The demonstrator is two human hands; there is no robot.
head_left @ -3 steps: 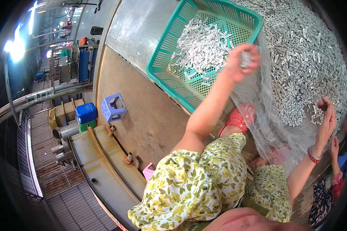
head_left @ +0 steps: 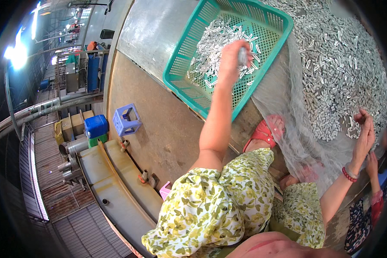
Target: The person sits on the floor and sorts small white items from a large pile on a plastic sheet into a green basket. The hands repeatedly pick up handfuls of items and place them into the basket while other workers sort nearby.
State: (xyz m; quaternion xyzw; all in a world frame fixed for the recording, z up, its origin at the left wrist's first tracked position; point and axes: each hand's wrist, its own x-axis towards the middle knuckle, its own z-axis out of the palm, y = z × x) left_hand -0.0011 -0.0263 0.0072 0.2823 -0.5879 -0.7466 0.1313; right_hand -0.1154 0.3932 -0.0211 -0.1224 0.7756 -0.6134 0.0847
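Over a green plastic basket (head_left: 257,96) is my left hand (head_left: 233,62), its fingers curled round some small silver-grey pieces. In the basket lies a heap of short, bright silvery metal pieces (head_left: 217,47), partly hidden by this hand. At the right, my right hand (head_left: 364,135), with a red bead bracelet (head_left: 348,174) at its wrist, rests beside a big spread pile of similar small grey pieces (head_left: 327,86). Its fingers are extended and slightly bent, with nothing visible in them.
Crumpled clear plastic sheeting (head_left: 294,129) lies under the pile's near edge. A blue-purple stool (head_left: 127,119) stands left on the brown floor, near a metal tank (head_left: 116,189) and a blue jerrycan (head_left: 96,126). Another person's hand (head_left: 372,165) shows at far right.
My left hand has swung left from the basket's right rim to above the heap inside it, still closed on the pieces. My right hand has barely moved.
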